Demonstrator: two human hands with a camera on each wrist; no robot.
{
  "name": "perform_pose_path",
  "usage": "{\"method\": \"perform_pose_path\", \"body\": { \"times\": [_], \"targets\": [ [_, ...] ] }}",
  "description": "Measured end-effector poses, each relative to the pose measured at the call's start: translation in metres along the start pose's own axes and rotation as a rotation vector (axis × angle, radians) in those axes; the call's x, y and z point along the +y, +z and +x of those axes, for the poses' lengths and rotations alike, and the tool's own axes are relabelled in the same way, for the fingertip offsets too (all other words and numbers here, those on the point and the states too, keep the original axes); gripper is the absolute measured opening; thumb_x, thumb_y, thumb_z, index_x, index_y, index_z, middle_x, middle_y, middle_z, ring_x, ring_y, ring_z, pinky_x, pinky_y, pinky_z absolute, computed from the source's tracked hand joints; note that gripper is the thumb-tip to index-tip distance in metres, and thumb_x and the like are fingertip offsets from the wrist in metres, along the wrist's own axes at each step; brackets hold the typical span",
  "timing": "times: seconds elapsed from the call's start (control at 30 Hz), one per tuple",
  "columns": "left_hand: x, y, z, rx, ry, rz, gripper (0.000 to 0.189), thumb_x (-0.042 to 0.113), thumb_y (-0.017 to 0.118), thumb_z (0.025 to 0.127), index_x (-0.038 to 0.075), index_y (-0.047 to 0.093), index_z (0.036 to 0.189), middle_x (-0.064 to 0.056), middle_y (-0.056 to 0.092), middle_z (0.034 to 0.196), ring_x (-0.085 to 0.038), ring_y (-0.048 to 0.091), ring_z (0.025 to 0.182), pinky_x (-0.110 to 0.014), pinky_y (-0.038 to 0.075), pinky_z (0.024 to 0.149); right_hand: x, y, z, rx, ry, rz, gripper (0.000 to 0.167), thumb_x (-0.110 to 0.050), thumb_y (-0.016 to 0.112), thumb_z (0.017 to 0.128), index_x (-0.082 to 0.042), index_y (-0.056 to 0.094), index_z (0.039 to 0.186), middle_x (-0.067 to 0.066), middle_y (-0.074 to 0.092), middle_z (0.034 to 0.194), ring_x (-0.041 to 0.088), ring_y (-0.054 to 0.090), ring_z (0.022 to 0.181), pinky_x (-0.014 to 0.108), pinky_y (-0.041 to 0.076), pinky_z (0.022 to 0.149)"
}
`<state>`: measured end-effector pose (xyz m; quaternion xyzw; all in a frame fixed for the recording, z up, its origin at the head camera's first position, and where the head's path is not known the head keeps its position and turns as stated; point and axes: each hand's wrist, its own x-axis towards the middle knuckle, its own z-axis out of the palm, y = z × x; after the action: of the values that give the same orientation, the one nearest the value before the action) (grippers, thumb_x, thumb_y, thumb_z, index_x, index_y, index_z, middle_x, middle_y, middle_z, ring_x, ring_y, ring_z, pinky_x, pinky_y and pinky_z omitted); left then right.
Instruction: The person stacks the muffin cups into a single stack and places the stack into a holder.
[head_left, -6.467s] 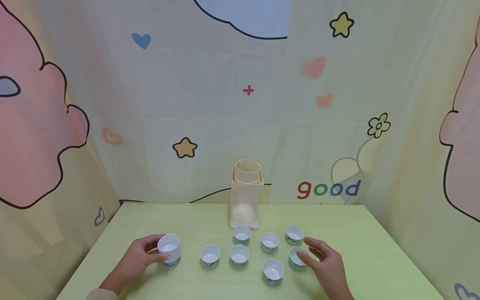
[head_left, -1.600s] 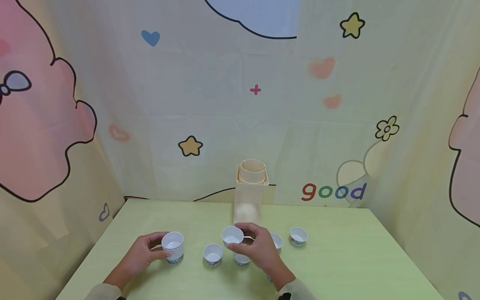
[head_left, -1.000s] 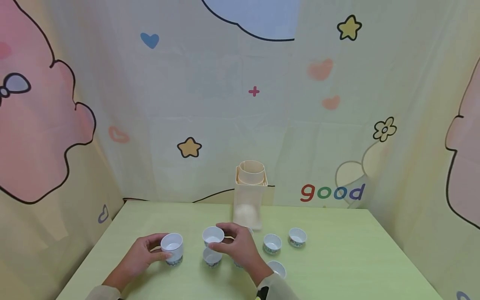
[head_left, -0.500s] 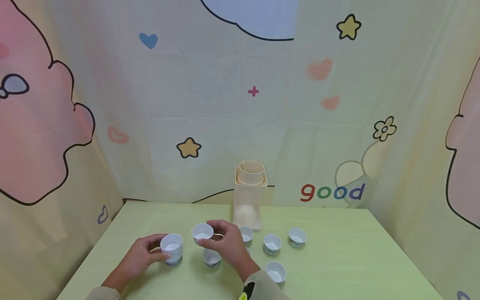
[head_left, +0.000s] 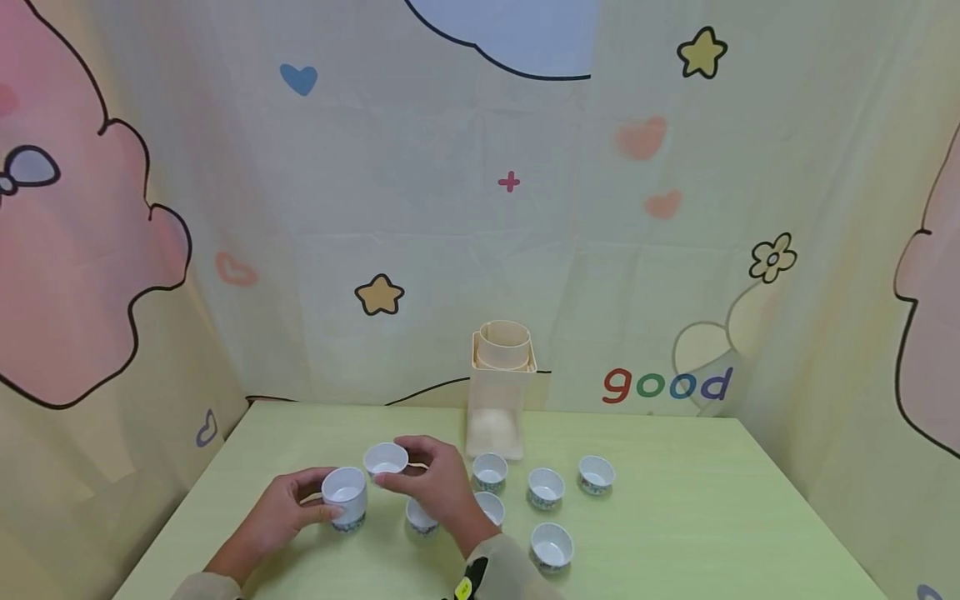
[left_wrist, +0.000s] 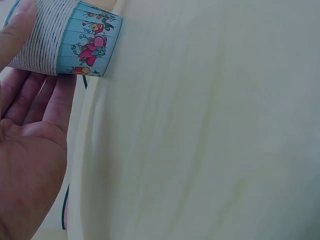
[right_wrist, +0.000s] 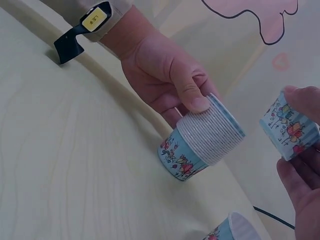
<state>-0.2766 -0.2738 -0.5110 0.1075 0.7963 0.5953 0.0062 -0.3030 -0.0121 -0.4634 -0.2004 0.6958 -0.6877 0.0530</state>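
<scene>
"How far along is the stacking?"

"Partly done, I'd say. The left hand [head_left: 288,504] grips a stack of cups [head_left: 344,510], fingers and thumb round its side. The right hand [head_left: 444,485] pinches a single cup [head_left: 386,462], raised next to the stack and not nested in it."

"And what's left?"

"Besides that one, six loose cups [head_left: 546,488] on the table [head_left: 675,517], in front of the cream stand [head_left: 495,421]. Two are partly hidden by the right arm."

"Is the single cup touching the stack?"

"From the head view they nearly overlap, but the right wrist view shows a gap. Both wrist views show the stack's many packed rims and printed flowers; from above it passes for one tall cup. The left wrist view misses the single cup."

"Is the stack on the table?"

"I can't tell."
</scene>
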Motion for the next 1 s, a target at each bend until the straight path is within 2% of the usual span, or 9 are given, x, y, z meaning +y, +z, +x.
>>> {"method": "perform_pose_path", "body": {
  "times": [0.23,0.37,0.43,0.6,0.67,0.73,0.9,1.0],
  "targets": [
    [0.001,0.000,-0.001,0.004,-0.023,0.023,0.064,0.017,0.086,0.083,-0.006,0.060,0.136,-0.023,0.064,0.135,-0.031,0.064,0.123,-0.028,0.059,0.098,0.002,0.015,0.007,-0.010,-0.010,-0.019,0.050,-0.014,0.090,0.079,-0.006,0.069,0.125,0.008,0.075,0.114,0.021,0.075,0.100,0.028,0.064,0.085],
    [0.001,-0.001,-0.001,-0.001,-0.014,0.022,0.065,0.017,0.086,0.083,-0.008,0.059,0.136,-0.026,0.063,0.136,-0.037,0.063,0.125,-0.030,0.059,0.099,0.002,0.025,0.010,-0.026,-0.014,-0.058,0.049,-0.015,0.090,0.079,-0.006,0.070,0.124,0.006,0.075,0.113,0.017,0.075,0.099,0.026,0.063,0.085],
    [0.001,-0.001,-0.001,0.003,-0.008,0.023,0.065,0.017,0.086,0.083,-0.008,0.059,0.136,-0.026,0.063,0.136,-0.034,0.064,0.124,-0.030,0.059,0.099,0.003,0.029,0.011,-0.025,-0.018,-0.068,0.049,-0.014,0.090,0.079,-0.006,0.071,0.123,0.006,0.076,0.112,0.016,0.075,0.098,0.025,0.063,0.085],
    [0.000,-0.001,0.000,0.016,0.001,0.020,0.065,0.016,0.087,0.082,-0.009,0.059,0.135,-0.026,0.064,0.134,-0.015,0.067,0.117,-0.028,0.059,0.098,0.006,0.037,0.013,-0.021,-0.012,-0.070,0.047,-0.012,0.090,0.078,-0.006,0.072,0.121,0.005,0.076,0.111,0.013,0.074,0.096,0.023,0.062,0.086],
    [0.000,-0.001,0.000,0.017,0.001,0.021,0.064,0.016,0.087,0.081,-0.009,0.060,0.134,-0.026,0.064,0.134,-0.012,0.067,0.115,-0.028,0.059,0.098,0.007,0.039,0.013,-0.021,-0.007,-0.072,0.047,-0.012,0.090,0.078,-0.006,0.072,0.121,0.004,0.076,0.111,0.013,0.074,0.096,0.023,0.062,0.087],
    [0.000,0.000,0.000,0.016,0.000,0.025,0.064,0.017,0.087,0.082,-0.009,0.060,0.134,-0.026,0.064,0.134,-0.016,0.067,0.117,-0.028,0.059,0.098,0.006,0.041,0.013,-0.016,0.004,-0.083,0.048,-0.013,0.091,0.077,-0.007,0.072,0.121,0.002,0.076,0.110,0.012,0.074,0.096,0.023,0.062,0.088],
    [0.001,0.000,0.001,0.013,-0.009,0.025,0.066,0.016,0.087,0.082,-0.010,0.058,0.135,-0.027,0.062,0.136,-0.033,0.065,0.124,-0.029,0.059,0.098,0.006,0.043,0.014,-0.012,0.017,-0.113,0.048,-0.018,0.091,0.077,-0.011,0.073,0.121,-0.002,0.075,0.109,0.009,0.072,0.096,0.023,0.062,0.089],
    [0.002,0.000,0.001,0.009,-0.017,0.023,0.067,0.016,0.087,0.082,-0.011,0.058,0.136,-0.028,0.061,0.137,-0.037,0.063,0.125,-0.030,0.059,0.098,0.007,0.044,0.015,-0.017,0.008,-0.109,0.047,-0.017,0.091,0.078,-0.011,0.073,0.121,-0.002,0.075,0.108,0.008,0.072,0.096,0.023,0.062,0.088]
  ]
}}
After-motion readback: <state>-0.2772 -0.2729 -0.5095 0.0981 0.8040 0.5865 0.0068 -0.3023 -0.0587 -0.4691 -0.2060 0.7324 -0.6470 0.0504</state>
